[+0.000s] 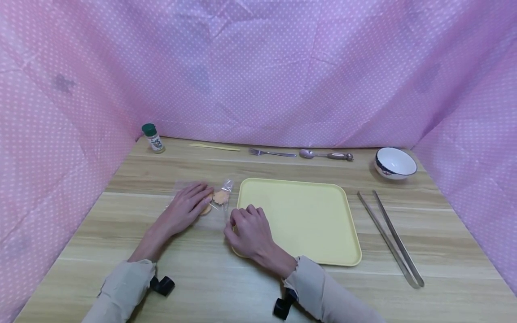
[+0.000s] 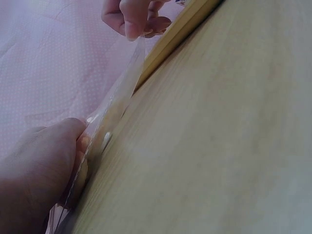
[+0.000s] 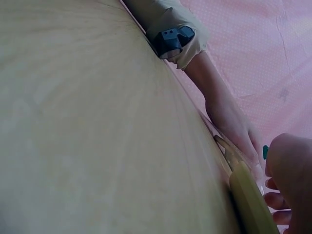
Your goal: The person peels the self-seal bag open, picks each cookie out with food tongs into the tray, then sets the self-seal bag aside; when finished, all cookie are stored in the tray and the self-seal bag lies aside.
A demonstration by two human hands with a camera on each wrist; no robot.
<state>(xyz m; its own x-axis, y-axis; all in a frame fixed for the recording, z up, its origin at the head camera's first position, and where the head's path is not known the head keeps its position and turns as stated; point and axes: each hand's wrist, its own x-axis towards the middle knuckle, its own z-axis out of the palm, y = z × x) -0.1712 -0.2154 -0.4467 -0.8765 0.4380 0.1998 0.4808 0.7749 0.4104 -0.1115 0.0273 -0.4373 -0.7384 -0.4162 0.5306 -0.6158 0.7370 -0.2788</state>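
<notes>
A clear plastic bag (image 1: 228,185) lies on the table left of the yellow tray, with several round, scallop-edged biscuits (image 1: 220,197) inside. My left hand (image 1: 189,206) rests on the bag with its fingers extended, covering part of the biscuits. In the left wrist view, the bag's edge (image 2: 127,80) rises from the table toward my right hand (image 2: 134,17), whose thumb and fingers pinch its corner. From the head view, that right hand (image 1: 251,232) has curled fingers and sits over the left rim of the yellow tray (image 1: 307,224).
Metal tongs (image 1: 389,240) lie right of the tray, below a white bowl (image 1: 396,162). Along the back are a spoon (image 1: 326,155), a fork (image 1: 272,153), a flat yellow strip (image 1: 214,146) and a green-capped shaker (image 1: 153,139). Pink dotted cloth (image 1: 258,72) surrounds the table.
</notes>
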